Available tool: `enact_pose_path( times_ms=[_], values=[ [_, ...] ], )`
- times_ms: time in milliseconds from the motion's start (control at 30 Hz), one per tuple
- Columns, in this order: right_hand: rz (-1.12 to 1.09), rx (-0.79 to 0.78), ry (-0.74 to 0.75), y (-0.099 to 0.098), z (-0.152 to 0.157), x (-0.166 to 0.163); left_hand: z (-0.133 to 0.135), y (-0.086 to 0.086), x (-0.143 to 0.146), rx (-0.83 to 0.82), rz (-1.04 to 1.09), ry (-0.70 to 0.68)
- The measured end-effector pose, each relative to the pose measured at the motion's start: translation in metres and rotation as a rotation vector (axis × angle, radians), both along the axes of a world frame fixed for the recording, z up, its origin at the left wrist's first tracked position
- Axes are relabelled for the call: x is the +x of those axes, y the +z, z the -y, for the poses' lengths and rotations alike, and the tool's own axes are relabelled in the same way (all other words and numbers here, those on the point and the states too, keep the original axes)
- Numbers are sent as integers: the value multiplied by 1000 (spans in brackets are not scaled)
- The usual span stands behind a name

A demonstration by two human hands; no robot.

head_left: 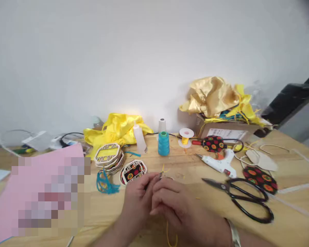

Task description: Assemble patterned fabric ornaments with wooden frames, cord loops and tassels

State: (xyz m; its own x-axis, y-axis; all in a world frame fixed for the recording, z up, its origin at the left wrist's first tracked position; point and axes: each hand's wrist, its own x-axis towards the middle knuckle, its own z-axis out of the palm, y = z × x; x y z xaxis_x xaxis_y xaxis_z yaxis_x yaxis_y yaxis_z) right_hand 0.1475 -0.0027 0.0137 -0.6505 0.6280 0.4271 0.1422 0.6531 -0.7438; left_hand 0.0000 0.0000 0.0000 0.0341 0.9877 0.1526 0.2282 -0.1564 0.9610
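Note:
My left hand (139,199) and my right hand (175,202) meet at the middle front of the table, fingers closed against each other. Between them runs a thin yellow cord (172,243): short ends poke out above the fingertips, and a loop hangs below the right hand. The fingers hide the part they grip. Just beyond the left hand lies an octagonal wooden lattice piece (134,171) over dark patterned fabric. A blue tassel bundle (106,183) rests left of it, by a stack of lattice pieces (109,157). Black-handled scissors (237,192) lie right of my right hand.
Behind the hands stand a blue thread cone (163,144), a white bottle (139,139) and a yellow cord spool (186,137). A white glue gun (220,163) lies right. Satin fabric (211,96) tops a cardboard box (231,132). A pink sheet (67,154) covers the left.

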Motion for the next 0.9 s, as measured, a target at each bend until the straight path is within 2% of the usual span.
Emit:
enact_pose_path(
  times_ms=[167,367,567,767,900],
  values=[
    [24,77,83,-5,1,-3,0,-6,1,-67,31,67],
    [39,72,76,-3,4,-4,-2,-6,3,-70,55,83],
    [4,71,97,-2,5,-5,-2,-15,0,-97,7,94],
    [27,89,137,-5,2,-3,-4,-12,1,-26,-88,112],
    [41,117,61,-8,7,-3,-4,-9,0,37,-167,115]
  ],
)
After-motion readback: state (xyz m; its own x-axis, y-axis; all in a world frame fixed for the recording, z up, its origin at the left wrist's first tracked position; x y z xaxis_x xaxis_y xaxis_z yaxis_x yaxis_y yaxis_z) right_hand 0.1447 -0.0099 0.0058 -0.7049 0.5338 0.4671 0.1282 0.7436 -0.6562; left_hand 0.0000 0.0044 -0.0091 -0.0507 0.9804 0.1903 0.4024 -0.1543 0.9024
